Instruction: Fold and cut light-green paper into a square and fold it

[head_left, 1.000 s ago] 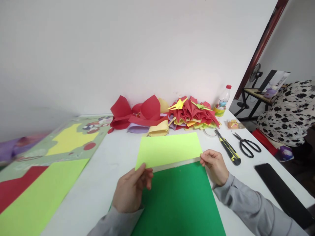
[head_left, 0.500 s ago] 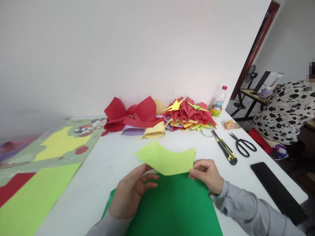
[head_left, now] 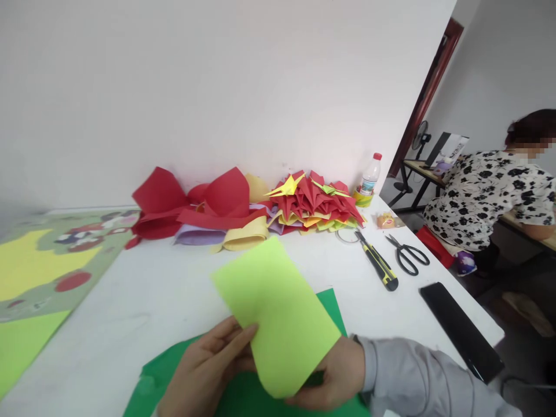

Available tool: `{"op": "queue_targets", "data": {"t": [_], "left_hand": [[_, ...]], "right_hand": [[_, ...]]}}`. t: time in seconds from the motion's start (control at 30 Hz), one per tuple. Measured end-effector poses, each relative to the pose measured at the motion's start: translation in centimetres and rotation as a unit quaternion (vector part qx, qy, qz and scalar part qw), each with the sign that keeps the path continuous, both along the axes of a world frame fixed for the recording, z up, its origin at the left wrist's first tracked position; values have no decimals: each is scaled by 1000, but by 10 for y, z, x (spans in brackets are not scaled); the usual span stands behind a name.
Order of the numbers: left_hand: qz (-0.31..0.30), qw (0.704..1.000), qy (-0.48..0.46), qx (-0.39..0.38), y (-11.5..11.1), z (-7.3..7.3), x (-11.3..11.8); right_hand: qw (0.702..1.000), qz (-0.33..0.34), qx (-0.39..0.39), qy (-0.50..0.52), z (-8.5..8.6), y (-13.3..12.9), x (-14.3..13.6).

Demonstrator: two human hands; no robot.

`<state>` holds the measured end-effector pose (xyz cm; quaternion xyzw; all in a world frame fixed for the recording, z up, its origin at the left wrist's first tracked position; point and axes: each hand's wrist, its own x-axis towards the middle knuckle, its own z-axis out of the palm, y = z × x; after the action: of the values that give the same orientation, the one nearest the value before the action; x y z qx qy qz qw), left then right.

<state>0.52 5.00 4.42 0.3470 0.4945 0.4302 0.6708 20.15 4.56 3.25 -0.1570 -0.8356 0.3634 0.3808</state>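
A bright yellow-green sheet of paper (head_left: 282, 315) is raised at a slant in front of me, its lower end curving. My left hand (head_left: 208, 368) is closed on its left edge, thumb across the front and fingers mostly behind. At the lower right edge, my right hand (head_left: 339, 373) also grips it; the paper hides part of those fingers. Beneath both hands lies a larger dark green sheet (head_left: 160, 368) on the white table (head_left: 174, 289).
Folded red paper shapes (head_left: 228, 197) and a pile of red paper cranes (head_left: 315, 200) line the wall. To the right are a bottle (head_left: 370, 176), a utility knife (head_left: 377, 260), scissors (head_left: 407, 255) and a black slab (head_left: 460, 330). A person (head_left: 473, 191) sits beyond.
The yellow-green paper has turned from a bent, edge-on pose to show its broad face, and sits lower. My left hand has closed on its edge. The view has shifted right.
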Motion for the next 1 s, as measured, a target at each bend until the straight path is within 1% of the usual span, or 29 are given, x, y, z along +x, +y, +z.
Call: {"op": "queue_targets", "data": {"t": [0.03, 0.07, 0.1, 0.13, 0.17, 0.2, 0.23, 0.27, 0.3, 0.4, 0.5, 0.6, 0.73, 0.8, 0.93, 1.0], "left_hand": [[-12, 1000, 5, 5, 1, 0, -2], [-23, 1000, 12, 9, 2, 0, -4], [-32, 999, 19, 14, 2, 0, -6], [-39, 999, 25, 18, 2, 0, -6], [-50, 998, 28, 21, 2, -1, -7], [-66, 997, 31, 22, 2, -1, -6], [-89, 995, 35, 24, 2, -2, -6], [-113, 993, 39, 27, 1, -3, -5], [-134, 989, 45, 33, 1, -4, -4], [-167, 983, 53, 57, 0, -4, -3], [-180, 980, 54, 67, 0, -4, -4], [-181, 980, 53, 60, 2, -6, -5], [-170, 984, 37, 43, 4, -10, -7], [-161, 986, 24, 38, 4, -11, -9], [-130, 991, -14, 23, 4, -10, -13], [-135, 990, -38, 22, 6, -11, -15]], "right_hand": [[999, -22, -43, 17, 2, 1, 2], [992, -51, -107, 40, 3, 3, 5], [975, -86, -192, 68, 4, 6, 8], [947, -122, -280, 100, 4, 8, 12], [913, -153, -356, 130, 3, 11, 14], [879, -177, -413, 158, 2, 13, 16], [855, -191, -447, 179, 1, 14, 18], [843, -196, -462, 194, 0, 15, 19], [840, -192, -468, 198, 0, 16, 19], [848, -169, -472, 174, 0, 14, 19], [863, -184, -453, 128, 0, 13, 20], [863, -208, -443, 122, 0, 15, 21], [862, -175, -456, 135, 3, 18, 23], [860, -171, -462, 134, 4, 19, 23], [852, -202, -461, 144, 3, 20, 25], [849, -211, -462, 146, 0, 21, 25]]}}
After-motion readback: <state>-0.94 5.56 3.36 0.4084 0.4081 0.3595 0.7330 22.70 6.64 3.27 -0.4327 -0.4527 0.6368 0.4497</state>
